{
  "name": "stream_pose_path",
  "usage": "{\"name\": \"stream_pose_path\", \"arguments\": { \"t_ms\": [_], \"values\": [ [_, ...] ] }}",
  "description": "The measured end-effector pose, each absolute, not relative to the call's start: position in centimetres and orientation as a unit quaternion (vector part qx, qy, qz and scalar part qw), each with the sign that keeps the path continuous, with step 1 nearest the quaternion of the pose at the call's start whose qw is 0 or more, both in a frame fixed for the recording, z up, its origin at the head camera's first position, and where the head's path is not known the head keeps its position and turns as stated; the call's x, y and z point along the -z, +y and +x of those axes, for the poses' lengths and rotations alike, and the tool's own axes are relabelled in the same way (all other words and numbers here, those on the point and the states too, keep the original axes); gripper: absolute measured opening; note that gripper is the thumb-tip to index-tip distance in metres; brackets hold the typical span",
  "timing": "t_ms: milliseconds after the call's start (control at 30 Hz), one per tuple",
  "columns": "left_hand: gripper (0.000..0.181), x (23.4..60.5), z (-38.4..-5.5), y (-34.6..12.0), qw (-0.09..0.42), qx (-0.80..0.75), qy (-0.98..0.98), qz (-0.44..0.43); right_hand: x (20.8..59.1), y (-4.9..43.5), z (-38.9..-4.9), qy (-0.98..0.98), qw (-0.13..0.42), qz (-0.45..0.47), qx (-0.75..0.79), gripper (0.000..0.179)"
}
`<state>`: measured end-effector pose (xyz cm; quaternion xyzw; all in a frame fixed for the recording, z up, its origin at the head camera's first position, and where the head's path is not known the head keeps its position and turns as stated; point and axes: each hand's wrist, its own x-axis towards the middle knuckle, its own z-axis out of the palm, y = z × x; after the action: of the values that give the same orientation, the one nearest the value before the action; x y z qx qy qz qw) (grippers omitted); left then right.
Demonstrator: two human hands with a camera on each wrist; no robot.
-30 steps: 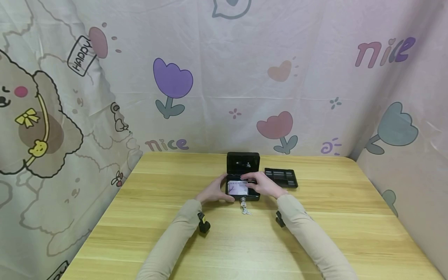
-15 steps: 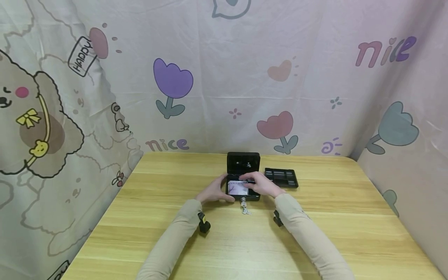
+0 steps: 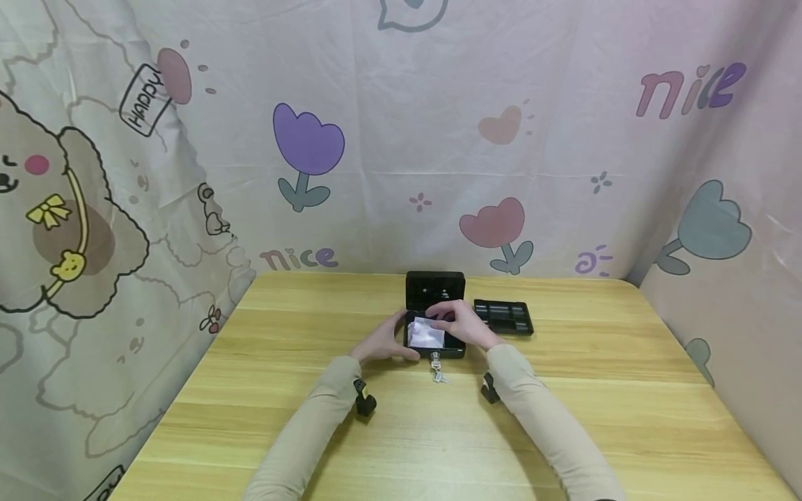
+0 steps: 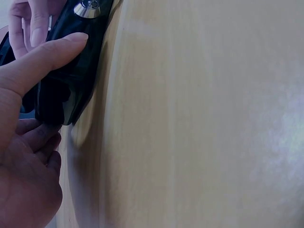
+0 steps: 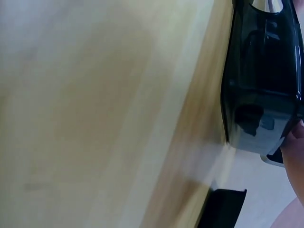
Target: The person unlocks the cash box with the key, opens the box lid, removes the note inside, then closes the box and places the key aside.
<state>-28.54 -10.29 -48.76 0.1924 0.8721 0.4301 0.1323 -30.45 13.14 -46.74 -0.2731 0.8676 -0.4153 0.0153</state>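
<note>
A black cash box (image 3: 456,353) stands on the table with its lid (image 3: 416,292) raised. A bunch of keys (image 3: 438,373) hangs from the lock on its front. Pinkish banknotes (image 3: 426,337) lie inside, their far edge lifted a little. My left hand (image 3: 379,342) grips the box's left side; in the left wrist view its thumb (image 4: 57,53) presses the front wall and the other fingers are behind the corner. Over the box, my right hand (image 3: 466,325) pinches the banknotes at their far right edge; the exact fingertip contact is small in the head view.
A black compartment tray (image 3: 504,317) lies just right of the box. The wooden table (image 3: 413,431) reaches back to a printed curtain (image 3: 388,139), with more curtain along both sides.
My right hand has shifted slightly left and away from me, and the banknotes' far edge has risen and tilted. My left hand stays on the box.
</note>
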Motion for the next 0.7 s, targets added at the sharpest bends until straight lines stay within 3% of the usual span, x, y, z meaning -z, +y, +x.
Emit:
{"name": "stream_pose_path", "arguments": {
  "t_ms": [267, 700],
  "values": [
    [0.114, 48.7, -28.6, -10.2, 0.129, -0.427, 0.874, 0.192, 46.9, 12.5, -30.9, 0.86, -0.007, -0.265, 0.436, 0.023],
    [0.113, 48.8, -28.6, -10.3, 0.128, -0.429, 0.872, 0.197, 47.4, 11.9, -31.1, 0.844, 0.006, -0.294, 0.448, 0.023]
  ]
}}
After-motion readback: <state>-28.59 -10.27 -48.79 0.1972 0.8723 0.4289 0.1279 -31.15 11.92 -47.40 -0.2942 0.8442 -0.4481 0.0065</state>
